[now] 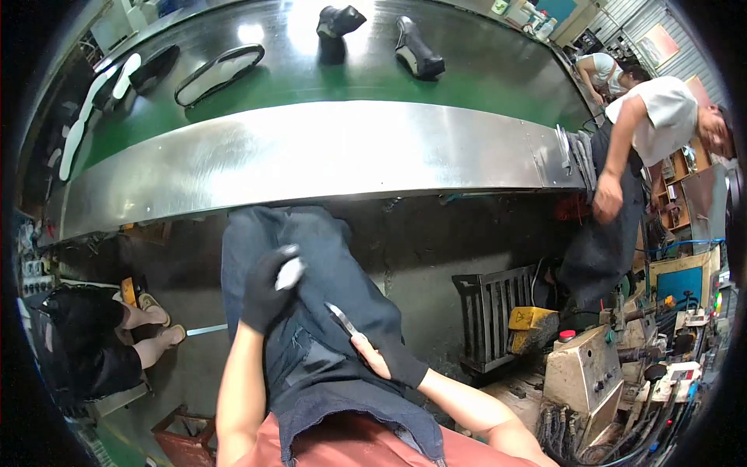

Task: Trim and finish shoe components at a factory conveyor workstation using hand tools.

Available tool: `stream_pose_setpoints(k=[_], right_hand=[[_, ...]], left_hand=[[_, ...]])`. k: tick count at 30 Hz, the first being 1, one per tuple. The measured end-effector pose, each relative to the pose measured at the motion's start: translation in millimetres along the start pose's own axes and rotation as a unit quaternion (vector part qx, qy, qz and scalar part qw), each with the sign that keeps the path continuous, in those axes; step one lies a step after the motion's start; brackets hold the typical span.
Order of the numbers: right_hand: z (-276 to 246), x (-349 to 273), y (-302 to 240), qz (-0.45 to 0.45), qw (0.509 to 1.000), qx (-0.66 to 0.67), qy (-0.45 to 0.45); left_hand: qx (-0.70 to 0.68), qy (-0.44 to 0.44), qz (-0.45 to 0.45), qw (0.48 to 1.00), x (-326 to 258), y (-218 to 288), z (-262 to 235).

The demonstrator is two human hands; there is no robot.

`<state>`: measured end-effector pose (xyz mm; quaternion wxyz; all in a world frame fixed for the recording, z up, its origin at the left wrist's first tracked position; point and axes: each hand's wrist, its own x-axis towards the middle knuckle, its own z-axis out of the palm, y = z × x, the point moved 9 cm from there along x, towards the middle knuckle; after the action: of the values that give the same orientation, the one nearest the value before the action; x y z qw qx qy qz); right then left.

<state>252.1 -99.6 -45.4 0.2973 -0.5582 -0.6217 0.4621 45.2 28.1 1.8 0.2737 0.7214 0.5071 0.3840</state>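
Observation:
My left hand (264,294), in a dark glove, is raised over my lap and closed around a small white piece (289,274), too blurred to name. Lower and to its right, my right hand (393,362) wears a dark glove that leaves the thumb bare. It grips a slim metal hand tool (341,317), whose narrow tip points up and left toward the other hand; its exact kind is unclear. Both hands are above the dark blue cloth (342,257) covering my legs, apart from each other.
Beyond my knees runs a metal ledge (327,148) along a green conveyor belt (303,86). On the belt are dark shoes (419,50), a black-rimmed sole (219,74) and white strips (76,136). A person (654,124) stands at right, near a machine (580,370) and a yellow pedal (533,327).

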Motion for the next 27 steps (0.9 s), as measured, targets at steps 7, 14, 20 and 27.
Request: stream_pose_setpoints(k=[7,14,20,27], right_hand=[[5,-3,-30,-0.006,0.999,0.012,-0.053],[13,11,22,0.146,0.986,-0.005,-0.073],[16,66,79,0.076,0.995,-0.067,0.020],[29,117,86,0.361,0.915,0.063,-0.171]], left_hand=[[-0.067,0.028,-0.137,0.988,-35,-13,-19],[-0.097,-0.051,-0.149,0.983,38,22,2],[-0.097,-0.083,-0.049,0.991,132,-23,-26],[0.250,0.176,-0.017,0.952,328,-200,-187]])
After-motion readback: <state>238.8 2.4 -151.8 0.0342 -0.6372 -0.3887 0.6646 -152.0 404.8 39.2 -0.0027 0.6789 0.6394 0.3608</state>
